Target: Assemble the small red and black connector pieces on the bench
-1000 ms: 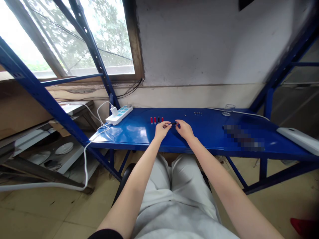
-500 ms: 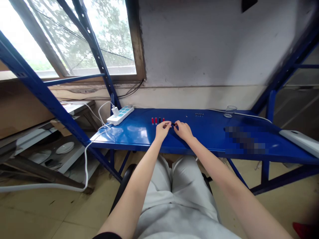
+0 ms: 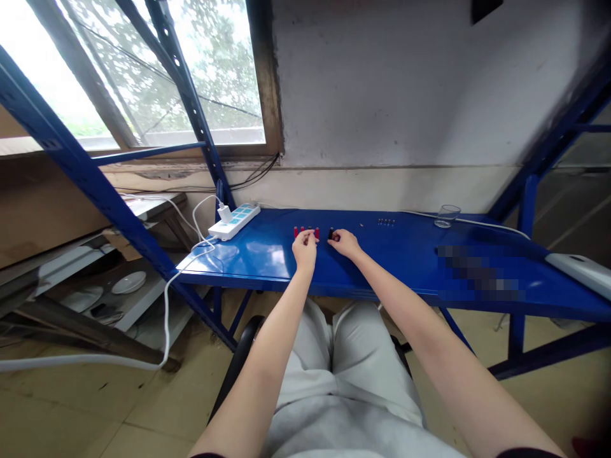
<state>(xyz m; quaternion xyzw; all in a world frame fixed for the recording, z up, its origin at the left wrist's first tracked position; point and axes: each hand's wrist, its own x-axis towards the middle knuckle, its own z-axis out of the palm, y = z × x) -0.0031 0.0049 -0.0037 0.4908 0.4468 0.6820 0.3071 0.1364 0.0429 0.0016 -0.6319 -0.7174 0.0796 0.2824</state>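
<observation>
My left hand point(image 3: 304, 248) is closed in a pinch over the blue table point(image 3: 258, 257). Whatever its fingertips hold, if anything, is too small to make out. Just behind that hand stands a short row of small upright pieces, mostly red, with one red piece point(image 3: 317, 233) at its right end and a dark one partly hidden by the fingers. A little to the right, my right hand point(image 3: 345, 243) grips a small black upright piece point(image 3: 331, 233) between thumb and fingers, at the tabletop. The two hands are apart.
Several tiny metallic pieces point(image 3: 386, 222) stand in a line farther back. A clear glass point(image 3: 447, 216) is at the back right, and a white power strip point(image 3: 235, 221) with a plugged-in cable lies at the left. A blurred dark patch point(image 3: 477, 270) covers something at the right.
My hands have moved apart. The black piece, held between both hands before, is now upright in my right hand, while my left hand has shifted left toward the row. The view has shifted slightly.
</observation>
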